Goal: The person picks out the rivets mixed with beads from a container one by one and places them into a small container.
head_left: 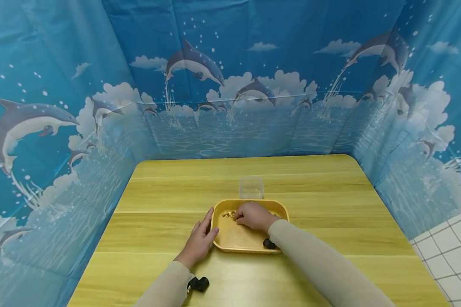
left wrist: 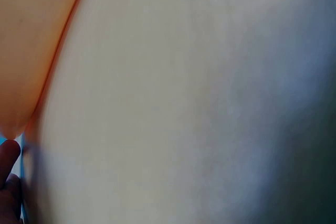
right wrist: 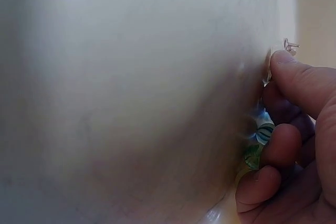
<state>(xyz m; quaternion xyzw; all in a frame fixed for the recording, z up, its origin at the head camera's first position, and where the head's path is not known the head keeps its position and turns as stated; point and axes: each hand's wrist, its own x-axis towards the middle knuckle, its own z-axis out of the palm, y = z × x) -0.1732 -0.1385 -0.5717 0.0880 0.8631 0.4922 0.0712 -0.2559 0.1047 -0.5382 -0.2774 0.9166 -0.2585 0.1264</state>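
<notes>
A shallow yellow tray [head_left: 234, 248] sits on the table, and part of its side fills the upper left of the left wrist view. My left hand [head_left: 199, 241] rests against its left rim, fingers fairly straight along the outside, thumb at the edge. Inside the tray, my right hand [head_left: 253, 215] reaches down with curled fingers beside a cluster of small shiny pieces [head_left: 227, 215]. Close up, a clear pushpin [right wrist: 290, 46] shows just past the thumb tip. Marbles [right wrist: 265, 132] lie by the curled fingers. Whether thumb and forefinger pinch a piece is unclear.
A small clear plastic box [head_left: 251, 187] stands right behind the tray. The wood-patterned table [head_left: 157, 192] is enclosed by blue dolphin-print curtains [head_left: 230, 136] at the back and sides. Black wrist cameras [head_left: 269, 244] are worn at the sleeves.
</notes>
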